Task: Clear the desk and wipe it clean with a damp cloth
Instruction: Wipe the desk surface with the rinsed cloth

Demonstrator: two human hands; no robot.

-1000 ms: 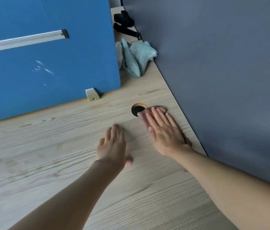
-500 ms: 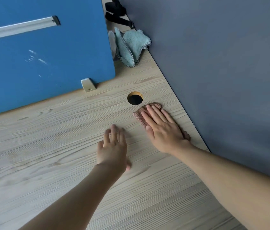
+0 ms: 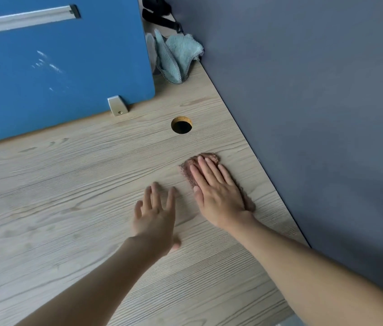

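Now the left hand (image 3: 155, 220) is low over the wooden desk (image 3: 68, 184), fingers straight and spread, holding nothing. Just beside it, the right hand (image 3: 218, 198) presses flat on a brown cloth (image 3: 187, 169), fingers straight and close together. The cloth lies on the desk near the grey wall (image 3: 315, 102). Farther back is a round hole (image 3: 181, 125) in the desk. Behind it stands a blue board (image 3: 56, 67) with a small metal foot (image 3: 117, 105). In the far corner lies a light green cloth (image 3: 178, 57), then a black strap (image 3: 160, 12).
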